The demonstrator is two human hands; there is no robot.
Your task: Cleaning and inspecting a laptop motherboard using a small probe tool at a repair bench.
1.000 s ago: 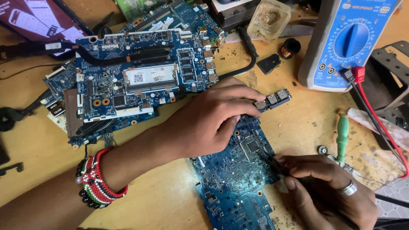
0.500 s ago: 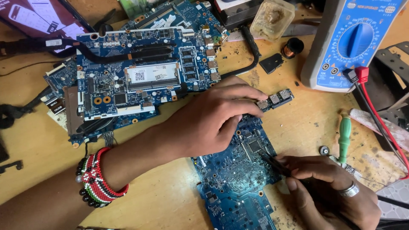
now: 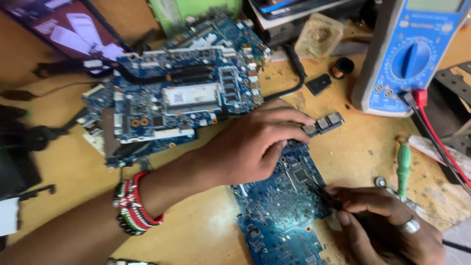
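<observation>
My left hand (image 3: pixel 252 145) presses down on the far end of a blue circuit board (image 3: pixel 282 216), fingertips by its silver port connectors (image 3: pixel 324 122). A beaded red, white and black bracelet (image 3: pixel 132 208) sits on that wrist. My right hand (image 3: pixel 387 223), wearing a silver ring, grips a thin dark probe (image 3: pixel 321 192) whose tip touches the board near a black chip. The rest of the probe is hidden under the fingers.
A larger blue motherboard (image 3: pixel 169 100) lies at the back left on the wooden bench (image 3: pixel 68 162). A blue and white multimeter (image 3: pixel 409 56) with red and black leads stands at the back right. A green-handled screwdriver (image 3: pixel 403 164) lies right of the board.
The view has shifted slightly; both hands stay on the small board, the probe still touching near the chip.
</observation>
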